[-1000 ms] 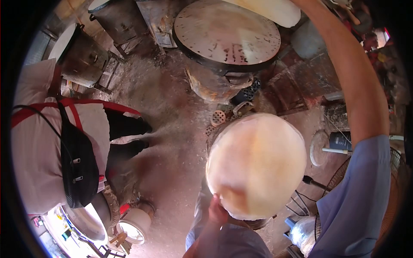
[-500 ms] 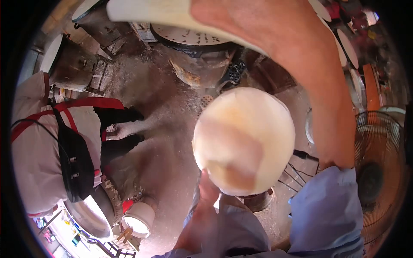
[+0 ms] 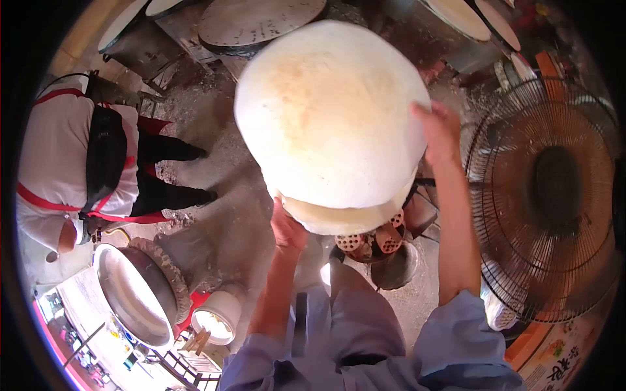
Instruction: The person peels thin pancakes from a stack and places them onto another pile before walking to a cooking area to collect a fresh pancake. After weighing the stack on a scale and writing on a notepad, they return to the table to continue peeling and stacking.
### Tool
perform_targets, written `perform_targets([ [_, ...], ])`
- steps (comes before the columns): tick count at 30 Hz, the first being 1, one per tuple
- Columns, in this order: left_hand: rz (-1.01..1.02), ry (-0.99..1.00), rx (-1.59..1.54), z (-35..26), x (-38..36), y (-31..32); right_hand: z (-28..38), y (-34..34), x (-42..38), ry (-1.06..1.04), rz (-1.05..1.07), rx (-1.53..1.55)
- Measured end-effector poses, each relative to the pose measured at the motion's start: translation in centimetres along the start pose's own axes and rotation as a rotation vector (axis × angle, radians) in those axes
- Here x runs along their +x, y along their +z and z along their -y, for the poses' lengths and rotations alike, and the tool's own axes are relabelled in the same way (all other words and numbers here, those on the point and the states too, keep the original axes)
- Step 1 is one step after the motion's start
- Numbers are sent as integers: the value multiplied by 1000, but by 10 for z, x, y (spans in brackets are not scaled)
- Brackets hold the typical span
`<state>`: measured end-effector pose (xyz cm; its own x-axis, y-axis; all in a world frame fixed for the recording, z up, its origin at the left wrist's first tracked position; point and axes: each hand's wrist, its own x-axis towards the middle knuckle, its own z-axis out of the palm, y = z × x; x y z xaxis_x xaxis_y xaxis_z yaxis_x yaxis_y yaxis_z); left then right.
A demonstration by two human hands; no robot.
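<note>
A large round pale flatbread (image 3: 332, 111) with light brown patches spreads out in front of me. Its front edge overlaps a second pale round layer (image 3: 339, 218), which shows as a curved rim below it; how many layers lie there is hidden. My left hand (image 3: 288, 228) grips the lower-left rim of this pile from the side, thumb up and the other fingers out of sight underneath. At the right edge of the top flatbread, my right hand (image 3: 443, 133) is closed on it, fingertips lying on the upper face.
A large standing fan (image 3: 554, 195) is close to my right arm. Round griddle tops (image 3: 261, 23) line the far side. Beneath the bread are honeycomb coal briquettes (image 3: 391, 241) and a metal bucket (image 3: 394, 267). A person (image 3: 78, 150), a wide basin (image 3: 134, 296) and a white bucket (image 3: 218, 316) are left.
My right arm, earlier raised across the top with a pale flatbread, has come down to the right side. A larger flatbread now covers the pile, which has moved farther from my body.
</note>
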<state>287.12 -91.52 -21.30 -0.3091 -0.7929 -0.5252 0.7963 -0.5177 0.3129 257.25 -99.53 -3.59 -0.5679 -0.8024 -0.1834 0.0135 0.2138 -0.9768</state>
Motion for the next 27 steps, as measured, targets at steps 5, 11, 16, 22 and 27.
perform_targets([
  [5,60,-30,16,-2,-4,16,-128,-50,-40,323,-183,-63],
  [11,113,-47,32,-1,-11,19,-163,-56,-67,380,-141,-188],
  [16,118,-14,90,3,-14,30,-161,-69,-91,340,-188,-96],
  [22,51,-72,38,-2,-17,47,-172,-99,-149,828,-2,280],
  [27,-36,-127,-11,-11,-17,53,-180,-69,-139,932,250,872],
])
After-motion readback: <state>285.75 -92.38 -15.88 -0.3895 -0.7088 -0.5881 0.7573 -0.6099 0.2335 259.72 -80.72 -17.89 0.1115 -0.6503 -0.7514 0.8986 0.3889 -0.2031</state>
